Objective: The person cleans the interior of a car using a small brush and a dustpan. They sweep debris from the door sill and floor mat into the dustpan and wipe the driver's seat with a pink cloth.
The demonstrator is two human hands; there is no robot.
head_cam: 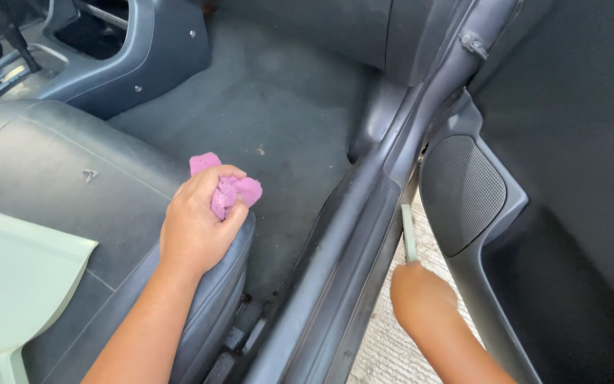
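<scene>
Your left hand (197,224) clenches a pink cloth (227,188) at the seat edge (214,299); your right hand (421,295) grips what looks like a pale green handle (408,233) beside the door sill (353,235)

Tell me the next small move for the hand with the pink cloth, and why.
Probably drag the pink cloth along the front edge of the seat. The left hand already presses it, bunched, onto that edge, and the leather beside it looks dusty. The right hand holds a pale green tool by the door sill, apart from it.
</scene>
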